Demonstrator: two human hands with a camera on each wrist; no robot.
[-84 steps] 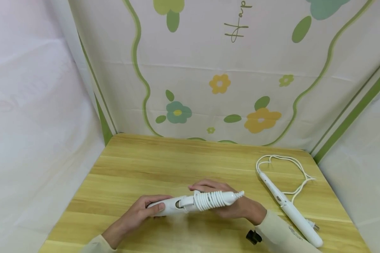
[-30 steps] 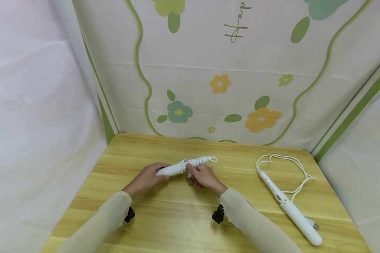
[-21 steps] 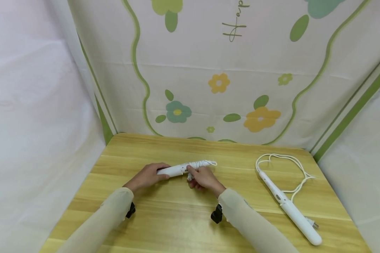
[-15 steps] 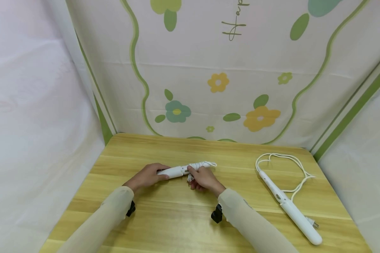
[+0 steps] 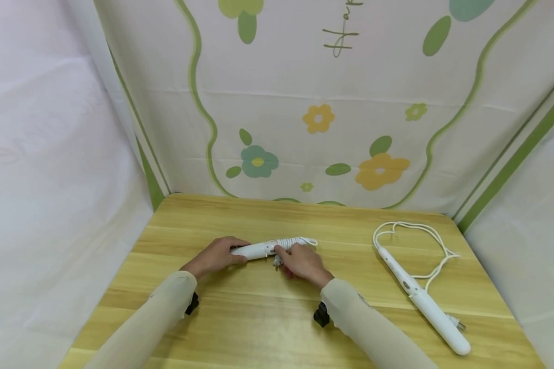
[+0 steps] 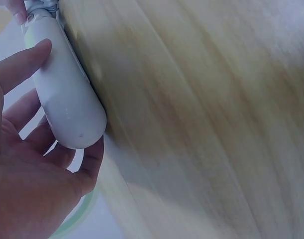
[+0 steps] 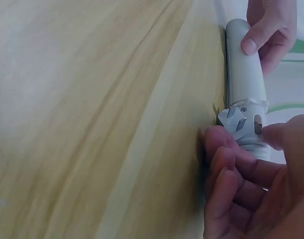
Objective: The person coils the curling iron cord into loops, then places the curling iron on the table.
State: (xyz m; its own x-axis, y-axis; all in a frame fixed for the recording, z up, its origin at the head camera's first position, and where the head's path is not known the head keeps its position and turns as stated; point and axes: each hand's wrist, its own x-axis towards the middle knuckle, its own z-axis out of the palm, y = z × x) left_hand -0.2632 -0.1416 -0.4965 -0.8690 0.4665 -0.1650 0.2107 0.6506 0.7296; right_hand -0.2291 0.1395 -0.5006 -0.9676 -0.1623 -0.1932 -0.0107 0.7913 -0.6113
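A white hair straightener (image 5: 254, 250) lies near the middle of the wooden table, its cord (image 5: 290, 242) wound in tight coils around the handle. My left hand (image 5: 217, 255) grips its rounded end, thumb on the near side and fingers around the far side, as the left wrist view shows. My right hand (image 5: 303, 262) holds the coiled handle, with the thumb beside the small oval window (image 7: 258, 124) and the other fingers curled below. The plug (image 7: 232, 119) sticks out by those fingertips, its prongs pointing away from the handle.
A second white hair straightener (image 5: 427, 303) lies slanted at the table's right side. Its loose cord (image 5: 436, 238) loops behind it, and its plug (image 5: 455, 322) rests beside the barrel. A flowered cloth (image 5: 277, 128) hangs along the table's back edge.
Both hands have carried the wound straightener from near the front edge to farther back, down onto the table. In the last second, the right fingers shift slightly and more of the plug shows.
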